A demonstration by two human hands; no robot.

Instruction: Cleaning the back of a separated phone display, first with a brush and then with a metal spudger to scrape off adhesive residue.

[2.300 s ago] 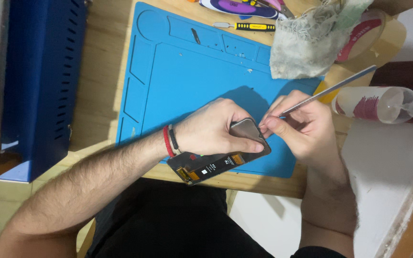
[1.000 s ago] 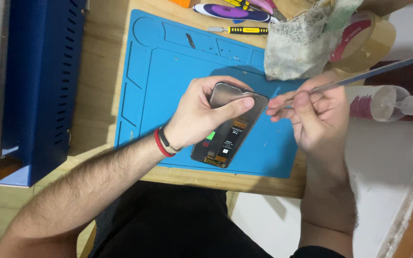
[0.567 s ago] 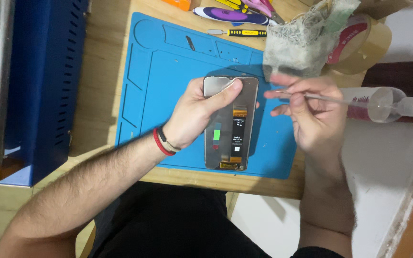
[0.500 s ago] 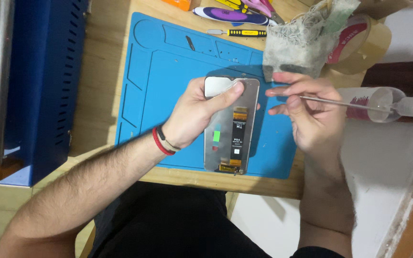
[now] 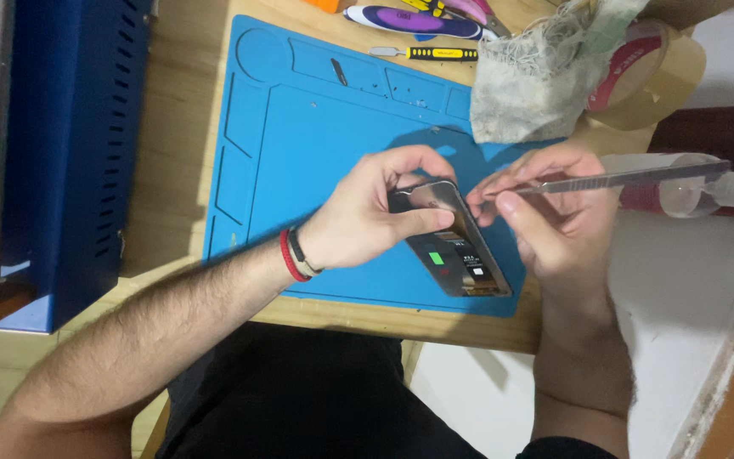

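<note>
The left hand [image 5: 358, 223] grips the upper end of a thin, flat phone screen assembly [image 5: 452, 242], thumb on the near face and fingers curled over the top edge; the part sits at centre frame, tilted, its lower end over the near edge of the mat. Its visible face is dark and glossy, with a metallic grey upper section, small printed labels and a green sticker. The right hand [image 5: 554, 217] is closed on a slim, flat metal tool [image 5: 622, 178], pinched between thumb and fingers, its tip at the upper right edge of the assembly; the handle runs toward the right of the frame. A red cord and a dark band circle the left wrist. Beneath lies a blue silicone work mat [image 5: 299, 127] with moulded recessed compartments along its top and left borders, laid on a pale wooden table [image 5: 176, 136]. At upper right are a crumpled, frayed grey cloth [image 5: 528, 85], a roll of tan tape [image 5: 664, 68] and a yellow-and-black screwdriver [image 5: 426, 53]. A blue perforated metal housing [image 5: 70, 144] occupies the left of the frame. A white surface fills the lower right.
</note>
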